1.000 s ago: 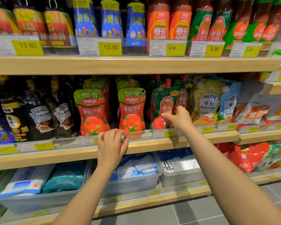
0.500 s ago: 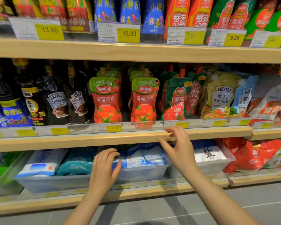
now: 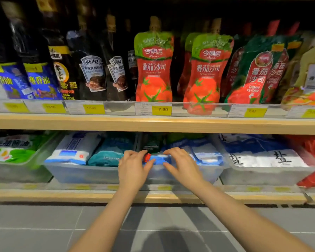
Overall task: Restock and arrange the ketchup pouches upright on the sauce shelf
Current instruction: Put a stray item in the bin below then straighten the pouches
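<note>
Hands reach into a clear bin [image 3: 80, 172] on the lower shelf: left hand [image 3: 133, 167] and right hand [image 3: 182, 165] both open, fingers curled, gripping nothing. Ketchup pouches [image 3: 154, 68] stand upright on the sauce shelf [image 3: 153, 122] above. A small red cap [image 3: 147, 157] shows between the hands; probably best to grip that item by its body and lift it clear.

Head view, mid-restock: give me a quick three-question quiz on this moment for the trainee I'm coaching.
1. True or false: both red-and-green ketchup pouches at the shelf front stand upright.
2. Where are the left hand and right hand? A) on the ketchup shelf B) at the clear bin on the shelf below C) on the floor
3. Fill in: the yellow price tag under the left pouch reads ____.

Key: 1 true; 2 B; 3 7.90
</note>
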A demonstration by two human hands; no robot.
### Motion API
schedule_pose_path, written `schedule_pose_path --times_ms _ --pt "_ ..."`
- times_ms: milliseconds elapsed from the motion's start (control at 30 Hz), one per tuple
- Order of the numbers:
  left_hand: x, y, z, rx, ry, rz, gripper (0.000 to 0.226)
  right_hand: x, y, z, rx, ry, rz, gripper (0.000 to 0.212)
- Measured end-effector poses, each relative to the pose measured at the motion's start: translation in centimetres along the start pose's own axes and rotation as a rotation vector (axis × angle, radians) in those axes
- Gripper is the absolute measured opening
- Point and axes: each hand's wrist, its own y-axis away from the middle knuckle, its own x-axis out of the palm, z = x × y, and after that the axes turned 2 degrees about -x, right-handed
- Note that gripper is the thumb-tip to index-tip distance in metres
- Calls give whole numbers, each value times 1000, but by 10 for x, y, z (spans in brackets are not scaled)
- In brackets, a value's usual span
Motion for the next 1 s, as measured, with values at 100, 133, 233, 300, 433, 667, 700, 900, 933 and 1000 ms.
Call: schedule_pose_path --times_ms 100,133,233,300,433,667,700,900,933,1000 --pt "-1 -13 -16 -166 -137 102 31 4 6 -4 47 -34 -18 28" --pt "-3 -17 -19 -182 -184 131 27 4 8 -5 55 -43 -16 27" --pt "-4 -23 -25 -207 -236 172 20 1 11 -3 51 -44 3 27" --pt "-5 -18 -29 -203 -227 147 19 -2 12 0 44 -39 12 27" --pt "-11 1 -27 -122 -258 54 23 -2 10 5 32 -19 -9 35" --pt "-31 30 -30 104 -451 -31 9 15 -4 22 -134 153 73 48" --pt "-32 29 -31 117 -467 -31 9 18 -6 22 -137 175 85 41" --pt "-33 22 -26 205 -213 77 20 9 -9 15 -112 -13 102 28" --pt "-33 22 -26 211 -175 73 18 6 -9 13 -102 -32 116 29" --pt "-32 23 -25 220 -156 30 12 4 -10 10 -81 -36 144 31"
